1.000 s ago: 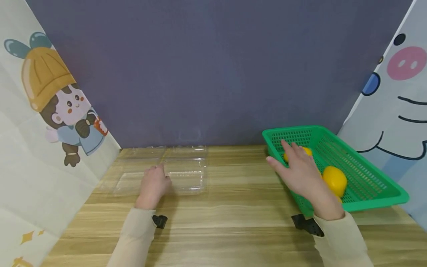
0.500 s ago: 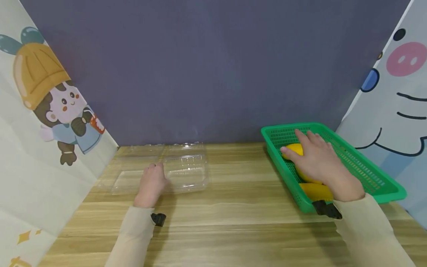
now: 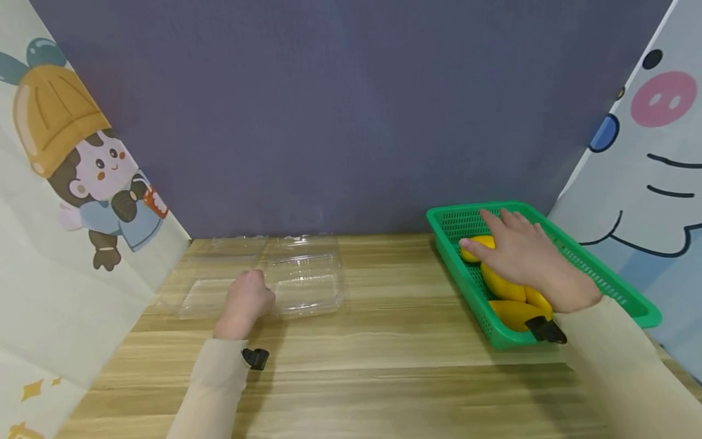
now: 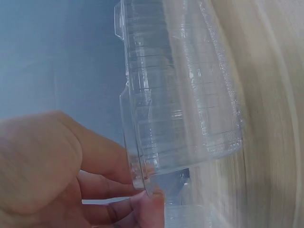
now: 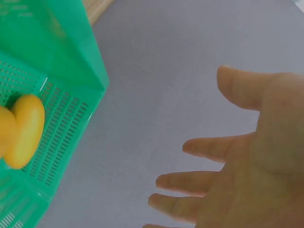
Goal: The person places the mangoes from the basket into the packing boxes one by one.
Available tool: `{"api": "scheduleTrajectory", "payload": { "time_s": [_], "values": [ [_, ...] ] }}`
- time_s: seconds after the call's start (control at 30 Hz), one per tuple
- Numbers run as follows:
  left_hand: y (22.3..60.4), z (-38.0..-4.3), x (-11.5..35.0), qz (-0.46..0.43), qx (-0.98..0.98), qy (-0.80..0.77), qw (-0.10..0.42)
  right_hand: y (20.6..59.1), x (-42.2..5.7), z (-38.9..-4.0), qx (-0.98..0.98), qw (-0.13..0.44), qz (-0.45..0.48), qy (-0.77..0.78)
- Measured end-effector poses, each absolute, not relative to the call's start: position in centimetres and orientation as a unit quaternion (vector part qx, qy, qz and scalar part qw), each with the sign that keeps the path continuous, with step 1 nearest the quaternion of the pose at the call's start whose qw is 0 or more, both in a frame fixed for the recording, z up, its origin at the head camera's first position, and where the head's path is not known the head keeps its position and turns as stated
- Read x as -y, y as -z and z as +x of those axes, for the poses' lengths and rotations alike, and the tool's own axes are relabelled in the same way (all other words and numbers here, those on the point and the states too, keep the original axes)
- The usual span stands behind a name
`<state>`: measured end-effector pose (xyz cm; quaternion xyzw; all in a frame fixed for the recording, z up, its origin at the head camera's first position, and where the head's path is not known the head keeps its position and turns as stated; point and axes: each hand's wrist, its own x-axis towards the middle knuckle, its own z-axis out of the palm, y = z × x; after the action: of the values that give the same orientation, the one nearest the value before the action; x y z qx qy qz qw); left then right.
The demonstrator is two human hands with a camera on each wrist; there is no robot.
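Observation:
My left hand [image 3: 247,302] pinches the near rim of a clear plastic clamshell box [image 3: 307,283] that lies unfolded on the table. In the left wrist view, the thumb and fingers of the left hand [image 4: 99,166] meet at a corner of the thin box rim [image 4: 130,128]. Over a green plastic basket [image 3: 466,283] hovers my right hand [image 3: 521,259], fingers spread, palm bare in the right wrist view. Several smooth yellow fruits [image 3: 501,286], rounded and mango-like, lie in the basket, partly hidden under the right hand and wrist.
The wooden table [image 3: 373,366] ends at a dark grey-purple back panel [image 3: 351,122]. Cartoon-printed sheets flank it, with a capped figure [image 3: 104,177] at left and a pig snout [image 3: 663,99] at right. The basket's raised walls surround the fruits.
The right hand has moved rightward, farther over the basket, bringing more of the yellow fruits into sight. The left hand keeps its grip on the clear box. The view has shifted slightly.

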<state>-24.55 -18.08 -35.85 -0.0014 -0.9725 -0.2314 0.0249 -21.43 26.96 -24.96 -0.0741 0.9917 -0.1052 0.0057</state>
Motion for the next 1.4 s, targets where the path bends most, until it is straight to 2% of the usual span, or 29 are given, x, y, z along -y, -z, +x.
{"api": "scheduleTrajectory", "payload": {
  "time_s": [0.17,0.43,0.6,1.0,1.4],
  "values": [
    [35.8,-24.6,18.0,-0.007,0.972,0.233,0.019,24.4,-27.0,-21.9,-0.993,0.006,-0.09,0.082],
    [35.7,-24.6,17.8,-0.002,0.967,0.252,-0.021,24.8,-28.0,-22.7,-0.992,0.009,-0.106,0.064],
    [35.9,-24.7,17.6,-0.014,0.969,0.246,-0.018,25.7,-29.1,-23.5,-0.992,0.004,-0.112,0.062],
    [35.8,-24.6,16.6,-0.043,0.97,0.238,-0.012,27.9,-31.5,-24.0,-0.985,0.046,-0.131,0.099],
    [35.9,-24.8,16.0,-0.046,0.965,0.257,-0.027,29.4,-33.0,-22.7,-0.975,0.028,-0.16,0.153]
  ]
}}
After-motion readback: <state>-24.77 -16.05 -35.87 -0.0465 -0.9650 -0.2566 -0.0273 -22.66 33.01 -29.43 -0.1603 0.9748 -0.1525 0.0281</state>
